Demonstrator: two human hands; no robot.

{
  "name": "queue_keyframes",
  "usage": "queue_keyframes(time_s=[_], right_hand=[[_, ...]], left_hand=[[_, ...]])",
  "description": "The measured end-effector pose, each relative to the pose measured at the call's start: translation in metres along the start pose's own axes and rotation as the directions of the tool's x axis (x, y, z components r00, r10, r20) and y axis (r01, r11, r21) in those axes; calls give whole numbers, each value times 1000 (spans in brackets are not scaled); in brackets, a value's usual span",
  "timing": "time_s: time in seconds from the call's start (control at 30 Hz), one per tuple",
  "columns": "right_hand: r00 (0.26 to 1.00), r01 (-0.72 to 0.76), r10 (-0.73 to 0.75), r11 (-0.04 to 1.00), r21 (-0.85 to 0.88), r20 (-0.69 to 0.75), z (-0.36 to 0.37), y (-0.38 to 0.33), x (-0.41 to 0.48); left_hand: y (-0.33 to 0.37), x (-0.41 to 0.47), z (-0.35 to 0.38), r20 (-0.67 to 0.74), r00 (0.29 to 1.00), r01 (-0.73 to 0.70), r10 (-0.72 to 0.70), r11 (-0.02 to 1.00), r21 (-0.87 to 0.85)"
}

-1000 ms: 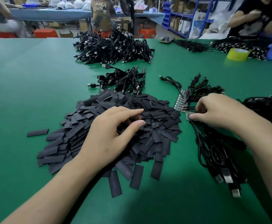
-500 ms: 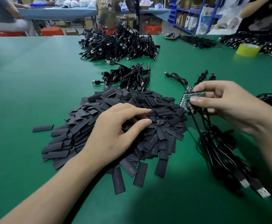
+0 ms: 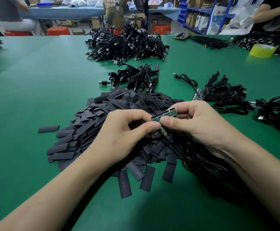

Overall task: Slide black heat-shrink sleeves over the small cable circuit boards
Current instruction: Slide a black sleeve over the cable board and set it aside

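My right hand (image 3: pixel 202 125) grips a fanned cluster of small green cable circuit boards (image 3: pixel 166 115), with the fingers curled behind it and the thumb pressed across its front. My left hand (image 3: pixel 119 135) meets it, thumb and forefinger closed narrow on the cluster's lower left edge. I cannot tell whether a sleeve lies between those fingers. The cluster is held just above the heap of flat black heat-shrink sleeves (image 3: pixel 92 130), which rests on the green tabletop (image 3: pixel 36 84). The thin black cables (image 3: pixel 202 164) attached to the boards hang from my right hand and trail past the heap's right edge.

Judged step: isolate one board for sleeving. No board in the cluster appears sleeved.

Hazards from this position:
1. Pulling one board free may drag its neighbours. Cause: boards pinched together, cables tangled.
2. A flattened sleeve may catch on board corners or components. Cause: mouth not opened before insertion.
3. The board may twist during insertion. Cause: weight of the unsupported cables.
4. Loosening my right grip would drop the cluster into the heap.
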State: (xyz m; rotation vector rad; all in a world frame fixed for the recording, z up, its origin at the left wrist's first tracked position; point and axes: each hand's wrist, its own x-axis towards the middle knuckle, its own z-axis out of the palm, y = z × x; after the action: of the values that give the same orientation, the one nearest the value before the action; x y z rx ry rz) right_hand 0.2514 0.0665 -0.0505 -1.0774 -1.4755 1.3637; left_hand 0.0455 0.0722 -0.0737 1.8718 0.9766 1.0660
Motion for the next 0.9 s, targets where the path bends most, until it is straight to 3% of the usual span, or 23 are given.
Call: queue_keyframes(time_s=[0.37,0.43,0.5,0.53,0.6,0.67,0.7,0.77,0.83,0.9], right_hand=[[992,-68,49,984,167,113,0,1,-1],[993,-76,64,990,122,96,-6,-3,-1],[998,-62,59,994,-93,-30,-21,-7,-1],[991,-65,29,955,-291,-127,-31,-9,-1],[941,-145,-109,726,-672,-320,-54,-11,0],[877,-228,-275,485,-844,-394,-64,-10,-1],[859,-212,-345,434,-876,-379,-63,-9,-1],[865,-34,-427,474,-880,-263,-50,-11,-1],[936,152,-339,627,-764,-92,-24,-13,-2],[976,200,-206,694,-692,75,-3,-9,-3]], left_hand=[[0,1,0,78,996,-32,49,978,-205],[1,2,0,61,997,-27,42,975,-221],[1,1,0,33,999,-28,35,982,-189],[0,1,-1,12,999,-31,33,987,-156],[0,-1,-1,-41,998,-42,39,996,-82],[1,-1,0,-90,994,-66,65,998,-10],[2,-1,1,-111,990,-83,85,996,23],[3,-2,2,-148,982,-112,120,992,63],[4,-2,2,-191,973,-120,134,989,81],[5,-1,2,-227,964,-121,140,988,96]])
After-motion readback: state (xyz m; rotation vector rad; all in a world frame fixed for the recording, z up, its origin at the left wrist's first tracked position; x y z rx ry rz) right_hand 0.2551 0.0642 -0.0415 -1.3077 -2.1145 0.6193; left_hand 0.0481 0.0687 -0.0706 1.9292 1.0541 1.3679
